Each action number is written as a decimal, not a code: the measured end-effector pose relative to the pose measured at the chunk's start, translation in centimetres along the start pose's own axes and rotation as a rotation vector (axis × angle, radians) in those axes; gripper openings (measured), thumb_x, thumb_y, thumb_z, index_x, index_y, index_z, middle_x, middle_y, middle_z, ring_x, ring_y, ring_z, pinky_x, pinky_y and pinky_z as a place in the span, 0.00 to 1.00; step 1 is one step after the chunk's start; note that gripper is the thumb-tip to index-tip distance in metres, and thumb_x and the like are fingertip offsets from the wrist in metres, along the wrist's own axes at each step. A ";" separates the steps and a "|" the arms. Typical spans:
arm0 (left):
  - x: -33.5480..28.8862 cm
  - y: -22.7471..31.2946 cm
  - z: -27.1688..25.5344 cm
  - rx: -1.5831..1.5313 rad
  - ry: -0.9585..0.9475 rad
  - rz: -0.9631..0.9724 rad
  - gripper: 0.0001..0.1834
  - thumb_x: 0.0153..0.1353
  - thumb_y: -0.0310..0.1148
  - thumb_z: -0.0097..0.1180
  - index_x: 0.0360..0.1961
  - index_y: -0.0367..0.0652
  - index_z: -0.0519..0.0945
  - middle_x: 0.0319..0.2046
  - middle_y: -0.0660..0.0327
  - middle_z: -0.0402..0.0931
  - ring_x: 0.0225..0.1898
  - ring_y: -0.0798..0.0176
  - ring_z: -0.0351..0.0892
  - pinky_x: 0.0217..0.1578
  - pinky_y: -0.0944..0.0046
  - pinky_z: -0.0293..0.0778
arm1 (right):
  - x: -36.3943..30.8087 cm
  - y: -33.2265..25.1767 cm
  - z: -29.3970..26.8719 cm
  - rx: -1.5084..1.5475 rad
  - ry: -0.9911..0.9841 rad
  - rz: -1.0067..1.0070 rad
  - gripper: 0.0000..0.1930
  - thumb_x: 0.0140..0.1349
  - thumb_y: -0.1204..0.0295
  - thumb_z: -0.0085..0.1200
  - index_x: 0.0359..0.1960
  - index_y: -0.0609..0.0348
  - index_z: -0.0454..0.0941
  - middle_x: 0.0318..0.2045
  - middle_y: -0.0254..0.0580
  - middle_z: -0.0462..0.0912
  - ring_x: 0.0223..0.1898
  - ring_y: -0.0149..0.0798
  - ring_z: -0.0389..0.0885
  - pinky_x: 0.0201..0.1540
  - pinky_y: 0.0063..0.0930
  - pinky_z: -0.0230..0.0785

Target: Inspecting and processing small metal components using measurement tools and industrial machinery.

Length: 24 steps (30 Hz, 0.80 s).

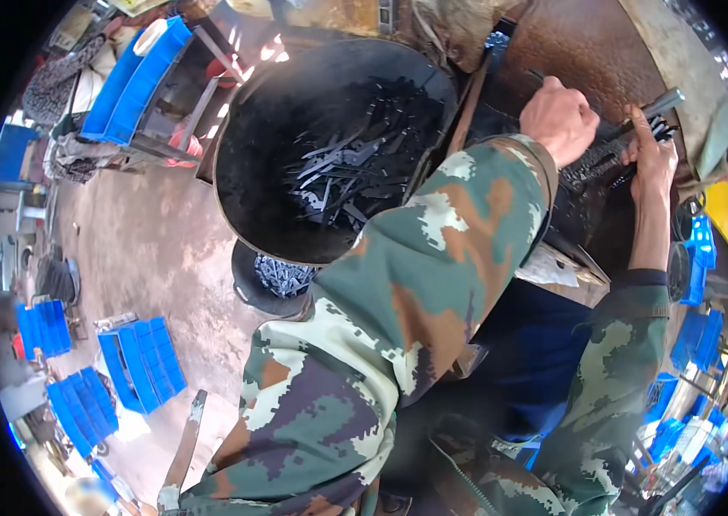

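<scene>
One left hand: cannot tell its grip; right hand: grip pinching metal pieces

Round pan was sooty black; metal strips inside showed charcoal and silver. Right of pan, bundled pieces ran black with silvery glints. Below pan, left sleeve bore pixel camouflage: green, brown, white, purple-grey. Left of pan, crate was bright blue.

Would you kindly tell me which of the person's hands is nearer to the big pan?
Left. The left hand is just right of the big pan, apart from it; the right hand is farther right.
</scene>
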<state>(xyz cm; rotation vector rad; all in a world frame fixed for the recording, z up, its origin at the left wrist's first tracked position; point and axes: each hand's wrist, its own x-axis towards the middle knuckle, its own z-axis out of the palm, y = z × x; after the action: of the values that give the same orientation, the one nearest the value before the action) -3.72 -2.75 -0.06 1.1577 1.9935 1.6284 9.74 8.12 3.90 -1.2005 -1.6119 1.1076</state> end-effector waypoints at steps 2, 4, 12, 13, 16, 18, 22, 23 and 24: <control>0.1 -0.4 0.0 -0.003 0.006 0.028 0.12 0.54 0.40 0.58 0.32 0.44 0.87 0.42 0.43 0.76 0.44 0.41 0.79 0.46 0.50 0.75 | 0.7 0.1 0.7 -0.023 0.014 -0.028 0.13 0.65 0.64 0.62 0.42 0.63 0.85 0.14 0.25 0.64 0.15 0.24 0.61 0.19 0.23 0.56; 0.1 -0.9 0.0 -0.001 0.015 0.052 0.12 0.54 0.39 0.59 0.32 0.44 0.87 0.42 0.43 0.76 0.43 0.42 0.79 0.46 0.50 0.75 | 1.4 0.8 1.0 0.016 0.004 -0.032 0.14 0.65 0.64 0.62 0.41 0.64 0.85 0.14 0.25 0.64 0.15 0.24 0.62 0.19 0.22 0.56; -0.1 0.4 -2.0 -0.116 0.018 0.079 0.13 0.54 0.39 0.61 0.33 0.40 0.87 0.41 0.40 0.77 0.41 0.41 0.80 0.45 0.52 0.75 | 2.5 1.5 0.9 0.009 -0.001 -0.048 0.13 0.62 0.64 0.65 0.34 0.62 0.82 0.14 0.28 0.67 0.15 0.25 0.64 0.20 0.24 0.57; 0.3 0.1 -2.5 -0.127 0.061 0.088 0.12 0.54 0.39 0.62 0.30 0.40 0.86 0.37 0.44 0.78 0.42 0.43 0.80 0.44 0.50 0.76 | 2.6 1.9 1.5 0.013 -0.021 -0.059 0.14 0.59 0.63 0.67 0.28 0.60 0.80 0.14 0.31 0.69 0.15 0.27 0.66 0.19 0.26 0.59; 1.3 1.6 -6.2 -0.122 -0.135 0.151 0.20 0.56 0.47 0.60 0.32 0.38 0.85 0.28 0.45 0.81 0.37 0.48 0.82 0.42 0.54 0.76 | 2.7 1.6 0.3 -0.007 -0.011 -0.086 0.14 0.59 0.62 0.67 0.30 0.62 0.80 0.14 0.30 0.69 0.15 0.27 0.66 0.20 0.25 0.59; 1.4 2.0 -11.9 0.025 -0.270 0.245 0.19 0.60 0.43 0.56 0.35 0.34 0.83 0.29 0.45 0.81 0.36 0.50 0.82 0.40 0.56 0.75 | 2.5 1.4 0.4 0.022 -0.032 -0.073 0.15 0.60 0.61 0.66 0.31 0.62 0.81 0.14 0.30 0.69 0.15 0.27 0.66 0.20 0.25 0.59; 2.0 -5.5 -20.5 0.394 -0.402 0.150 0.18 0.59 0.46 0.58 0.35 0.41 0.85 0.31 0.49 0.82 0.37 0.52 0.83 0.43 0.57 0.76 | 4.0 2.1 -0.7 0.007 -0.037 -0.089 0.16 0.61 0.60 0.65 0.37 0.64 0.84 0.14 0.31 0.69 0.15 0.27 0.66 0.20 0.26 0.60; 1.1 -8.0 -23.0 0.508 -0.411 0.113 0.16 0.60 0.45 0.58 0.36 0.43 0.85 0.31 0.51 0.83 0.38 0.52 0.83 0.43 0.57 0.76 | 3.8 2.8 0.5 0.046 -0.069 -0.077 0.17 0.61 0.60 0.65 0.38 0.64 0.85 0.14 0.31 0.69 0.15 0.27 0.66 0.20 0.25 0.60; 0.7 -10.4 -24.2 0.575 -0.450 0.094 0.15 0.61 0.42 0.59 0.38 0.42 0.85 0.32 0.54 0.83 0.36 0.58 0.83 0.41 0.60 0.76 | 3.8 2.3 -0.4 0.038 -0.043 -0.093 0.17 0.61 0.60 0.65 0.39 0.64 0.85 0.14 0.31 0.69 0.15 0.28 0.67 0.21 0.26 0.61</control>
<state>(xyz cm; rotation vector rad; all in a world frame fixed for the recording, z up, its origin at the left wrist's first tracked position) -24.62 -18.56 -2.23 1.6552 2.1615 0.7246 9.91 12.28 2.28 -1.0731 -1.6554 1.1067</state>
